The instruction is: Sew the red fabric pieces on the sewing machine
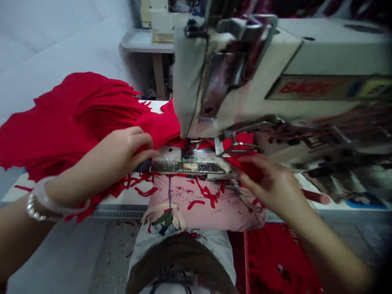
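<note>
While L hand (128, 149) pinches fringed red fabric (61, 130), fingers (249, 173) of R hand (272, 188) pinch it by sewing machine (321, 53).

Red capital lettering (308, 87), blurred but closest to "BAOYU", stands on a flat rectangular tan label (318, 87) set into the arm of the cream-painted metal sewing machine (321, 53), at two o'clock in the view; its last letters are too smeared to be sure; beside it, blue and yellow printed patches (367, 87) carry marks too small to read; a grey metal strip (119, 211), at seven o'clock, shows fine marks, also unreadable.
</note>
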Demonstrator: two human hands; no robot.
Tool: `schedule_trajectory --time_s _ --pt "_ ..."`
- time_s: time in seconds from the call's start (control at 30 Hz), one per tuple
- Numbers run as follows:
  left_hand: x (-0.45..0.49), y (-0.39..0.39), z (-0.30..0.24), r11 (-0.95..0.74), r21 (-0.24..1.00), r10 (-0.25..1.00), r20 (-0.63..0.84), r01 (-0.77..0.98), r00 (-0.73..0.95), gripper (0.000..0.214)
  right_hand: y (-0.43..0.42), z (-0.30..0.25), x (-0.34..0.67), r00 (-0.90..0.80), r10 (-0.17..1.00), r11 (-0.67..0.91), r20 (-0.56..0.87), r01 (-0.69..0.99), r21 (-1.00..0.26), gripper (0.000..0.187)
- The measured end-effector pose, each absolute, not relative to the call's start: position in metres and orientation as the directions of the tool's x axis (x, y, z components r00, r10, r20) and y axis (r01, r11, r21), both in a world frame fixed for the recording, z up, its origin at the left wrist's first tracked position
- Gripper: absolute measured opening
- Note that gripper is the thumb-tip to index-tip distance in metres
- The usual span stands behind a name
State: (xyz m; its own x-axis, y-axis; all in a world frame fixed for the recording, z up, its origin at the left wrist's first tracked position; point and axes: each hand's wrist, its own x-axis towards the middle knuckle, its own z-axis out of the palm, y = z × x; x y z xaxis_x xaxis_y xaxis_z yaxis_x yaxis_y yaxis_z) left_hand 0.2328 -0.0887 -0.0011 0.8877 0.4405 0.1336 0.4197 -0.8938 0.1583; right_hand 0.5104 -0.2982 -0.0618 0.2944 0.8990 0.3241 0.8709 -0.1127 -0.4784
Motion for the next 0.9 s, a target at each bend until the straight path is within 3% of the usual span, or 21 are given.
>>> schedule_trajectory --time_s 0.07,0.2,0.33,0.43,0.5,0.57,0.63,0.7,0.73,0.8,0.87,0.9 --pt "0.219 -0.106 -0.012 -0.845 0.186 0.526 0.112 0.502 0.843 0.03 -0.316 -0.066 0.499 0.159 0.909 -0.024 0.386 0.943 -0.331 0.017" --pt "0.202 -0.119 -0.027 -0.803 0.3 0.564 0.102 0.515 0.82 0.034 -0.333 -0.077 0.494 0.077 0.908 0.025 0.411 0.971 -0.237 0.022" --pt "0.185 -0.124 -0.033 -0.819 0.402 0.507 0.171 0.41 0.845 0.037 -0.351 -0.08 0.504 0.079 0.904 0.048 0.42 0.957 -0.285 0.021" --pt "0.166 -0.127 -0.035 -0.807 0.447 0.516 0.218 0.385 0.828 0.027 -0.375 -0.074 0.517 0.115 0.912 0.077 0.394 0.895 -0.44 0.022" --pt "0.155 -0.126 -0.034 -0.726 0.578 0.598 0.263 0.373 0.757 0.022 -0.388 -0.07 0.525 0.259 0.88 0.071 0.399 0.758 -0.649 0.019" --pt "0.152 -0.126 -0.032 -0.494 0.815 0.776 0.255 0.303 0.577 0.02 -0.388 -0.067 0.525 0.483 0.782 0.146 0.393 0.472 -0.869 0.007" --pt "0.163 -0.128 -0.03 -0.212 0.977 0.902 0.183 0.033 0.39 0.017 -0.371 -0.066 0.514 0.61 0.709 0.326 0.355 0.163 -0.931 0.023" --pt "0.187 -0.134 -0.028 -0.065 0.957 0.926 0.164 -0.284 0.339 0.015 -0.341 -0.065 0.492 0.571 0.712 0.466 0.409 0.052 -0.883 0.029" --pt "0.202 -0.138 -0.029 -0.051 0.92 0.905 0.207 -0.388 0.372 0.014 -0.324 -0.066 0.479 0.521 0.705 0.501 0.482 0.116 -0.858 0.022" --pt "0.234 -0.146 -0.035 -0.13 0.91 0.821 0.322 -0.394 0.472 0.01 -0.293 -0.069 0.455 0.373 0.712 0.459 0.595 0.396 -0.796 0.005" --pt "0.26 -0.152 -0.046 -0.429 0.874 0.657 0.476 -0.23 0.585 0.008 -0.273 -0.078 0.438 0.171 0.72 0.362 0.672 0.734 -0.575 0.016" --pt "0.268 -0.154 -0.054 -0.618 0.777 0.551 0.539 -0.123 0.637 0.011 -0.267 -0.084 0.434 0.079 0.719 0.316 0.69 0.848 -0.426 0.018"
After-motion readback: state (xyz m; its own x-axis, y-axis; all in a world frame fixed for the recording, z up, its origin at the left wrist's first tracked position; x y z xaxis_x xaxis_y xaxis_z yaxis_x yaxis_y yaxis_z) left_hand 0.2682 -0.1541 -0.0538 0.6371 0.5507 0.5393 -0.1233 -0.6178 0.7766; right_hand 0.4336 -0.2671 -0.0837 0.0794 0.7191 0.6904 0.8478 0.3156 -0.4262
